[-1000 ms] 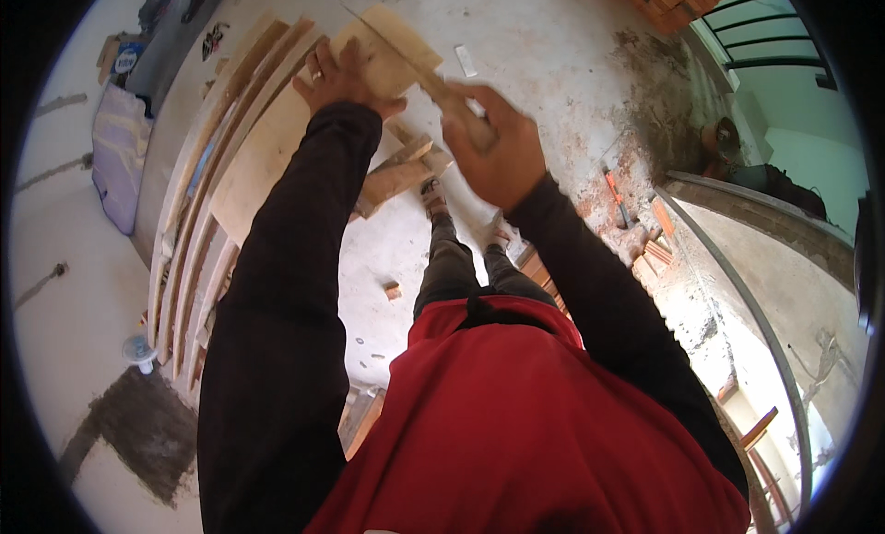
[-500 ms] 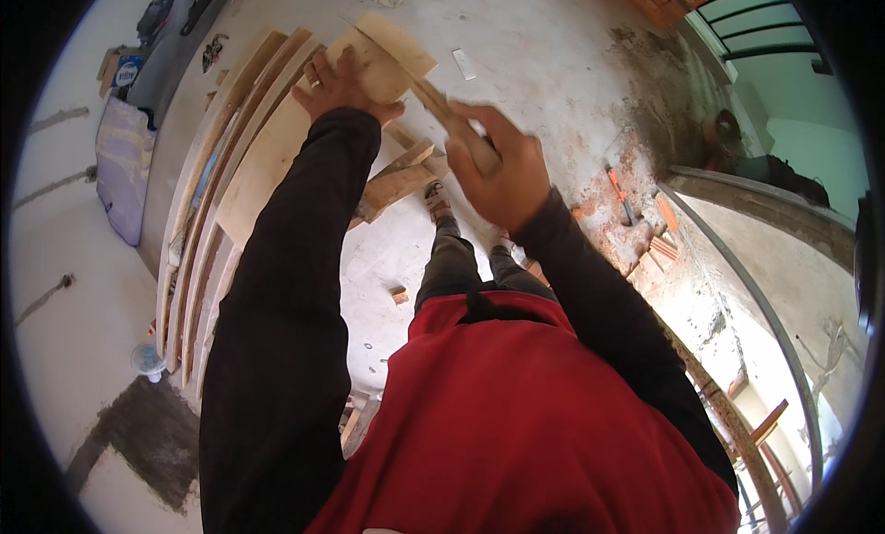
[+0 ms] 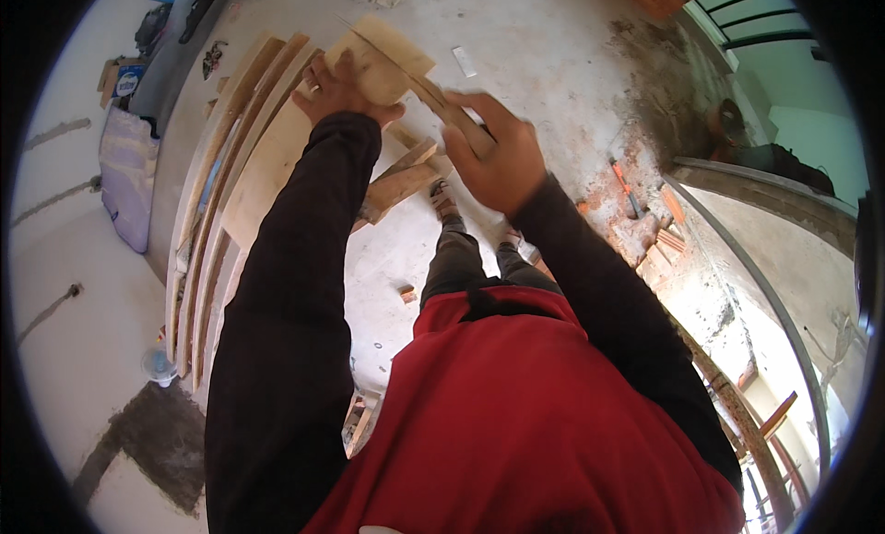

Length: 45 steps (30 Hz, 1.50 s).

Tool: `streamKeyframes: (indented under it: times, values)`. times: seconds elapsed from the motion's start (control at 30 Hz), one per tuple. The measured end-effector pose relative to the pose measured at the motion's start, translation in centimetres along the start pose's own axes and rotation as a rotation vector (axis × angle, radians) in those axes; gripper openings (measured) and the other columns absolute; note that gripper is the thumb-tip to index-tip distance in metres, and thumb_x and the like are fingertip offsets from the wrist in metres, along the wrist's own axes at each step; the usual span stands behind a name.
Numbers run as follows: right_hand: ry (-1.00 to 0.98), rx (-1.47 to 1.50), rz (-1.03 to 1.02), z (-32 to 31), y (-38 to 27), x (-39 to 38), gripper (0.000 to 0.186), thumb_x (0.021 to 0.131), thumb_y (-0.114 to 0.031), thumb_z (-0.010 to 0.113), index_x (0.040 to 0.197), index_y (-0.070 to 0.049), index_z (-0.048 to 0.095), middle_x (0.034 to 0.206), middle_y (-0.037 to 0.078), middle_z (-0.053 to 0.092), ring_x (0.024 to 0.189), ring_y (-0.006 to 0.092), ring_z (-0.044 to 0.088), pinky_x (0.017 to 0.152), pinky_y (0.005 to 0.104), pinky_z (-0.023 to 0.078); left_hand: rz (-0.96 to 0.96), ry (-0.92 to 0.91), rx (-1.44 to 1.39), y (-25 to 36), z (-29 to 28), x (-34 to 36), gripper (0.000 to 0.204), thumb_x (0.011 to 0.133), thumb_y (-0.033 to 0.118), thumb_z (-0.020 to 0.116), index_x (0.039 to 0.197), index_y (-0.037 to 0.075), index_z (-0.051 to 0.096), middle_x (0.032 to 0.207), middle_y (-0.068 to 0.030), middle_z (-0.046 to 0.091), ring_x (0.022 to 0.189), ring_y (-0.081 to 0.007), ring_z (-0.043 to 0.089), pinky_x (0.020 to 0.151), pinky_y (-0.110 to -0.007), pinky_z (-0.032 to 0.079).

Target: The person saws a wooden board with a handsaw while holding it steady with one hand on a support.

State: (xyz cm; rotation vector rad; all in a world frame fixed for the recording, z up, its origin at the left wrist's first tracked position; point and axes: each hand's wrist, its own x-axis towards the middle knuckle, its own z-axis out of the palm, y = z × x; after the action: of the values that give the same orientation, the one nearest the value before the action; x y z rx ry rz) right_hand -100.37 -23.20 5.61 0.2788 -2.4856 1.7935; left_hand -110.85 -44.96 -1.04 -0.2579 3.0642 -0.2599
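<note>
A pale wooden board reaches from beside my left arm up to the top middle of the view. Pressed on its upper part is my left hand, open, with the fingers spread and a ring on one of them. My right hand is closed round the wooden handle of a handsaw. The thin blade crosses the board's far end, just right of my left fingers, with a piece of the board showing on each side of it. Where the teeth meet the wood is not visible.
Long planks lie at the left. Wooden blocks sit below the board, near my feet. An orange-handled hammer and broken bricks lie to the right. A curved metal rail runs along the right side.
The saw and my right hand have shifted very slightly, with the blade still across the board. My left hand stays on the same spot. The whole view has tilted a little.
</note>
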Motion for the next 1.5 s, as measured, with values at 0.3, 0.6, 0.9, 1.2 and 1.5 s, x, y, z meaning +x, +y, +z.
streamKeyframes:
  times: [0.3, 0.6, 0.9, 1.2, 1.5]
  values:
    - [-0.141, -0.072, 0.066, -8.2, -5.7, -8.3, 0.039, 0.089, -0.007, 0.063, 0.125, 0.006, 0.058, 0.094, 0.019, 0.069, 0.074, 0.0286, 0.07, 0.069, 0.0353, 0.054, -0.038, 0.022, 0.006, -1.7, 1.1, -0.3, 0.117, 0.054, 0.06, 0.083, 0.152, 0.026, 0.03, 0.16, -0.0137, 0.023, 0.149, -0.0334, 0.023, 0.116, -0.062, 0.022]
    - [-0.119, 0.099, 0.239, -5.0, -4.2, -5.5, 0.042, 0.09, -0.008, 0.064, 0.129, 0.002, 0.056, 0.108, 0.02, 0.069, 0.092, 0.0263, 0.071, 0.078, 0.038, 0.055, -0.005, -0.051, -0.026, -1.1, 0.0, -0.1, 0.124, 0.051, 0.061, 0.086, 0.155, 0.024, 0.028, 0.161, -0.0165, 0.021, 0.151, -0.0332, 0.018, 0.118, -0.063, 0.014]
    - [-0.072, 0.03, 0.149, -1.5, -1.0, -1.0, 0.039, 0.09, -0.012, 0.065, 0.125, 0.003, 0.058, 0.102, 0.022, 0.069, 0.083, 0.0315, 0.072, 0.072, 0.0385, 0.056, 0.017, 0.01, -0.049, -0.5, -0.2, 0.1, 0.118, 0.053, 0.058, 0.086, 0.153, 0.026, 0.031, 0.16, -0.0161, 0.024, 0.149, -0.0344, 0.024, 0.116, -0.062, 0.021]
    - [-0.141, -0.051, 0.195, -10.8, -8.2, -10.5, 0.041, 0.09, -0.01, 0.06, 0.125, 0.01, 0.055, 0.106, 0.025, 0.069, 0.097, 0.0325, 0.07, 0.082, 0.0435, 0.054, -0.017, 0.005, 0.016, -1.2, 0.2, -0.2, 0.122, 0.053, 0.06, 0.086, 0.155, 0.027, 0.029, 0.159, -0.015, 0.025, 0.149, -0.0332, 0.024, 0.116, -0.062, 0.02]
    - [-0.118, 0.031, 0.159, -0.7, -1.1, -0.5, 0.041, 0.089, -0.012, 0.067, 0.127, 0.001, 0.058, 0.109, 0.021, 0.068, 0.094, 0.0319, 0.07, 0.082, 0.0372, 0.054, 0.015, 0.026, 0.005, -0.5, 0.5, 0.2, 0.119, 0.052, 0.061, 0.085, 0.153, 0.027, 0.031, 0.16, -0.0142, 0.023, 0.148, -0.0333, 0.025, 0.115, -0.063, 0.022]
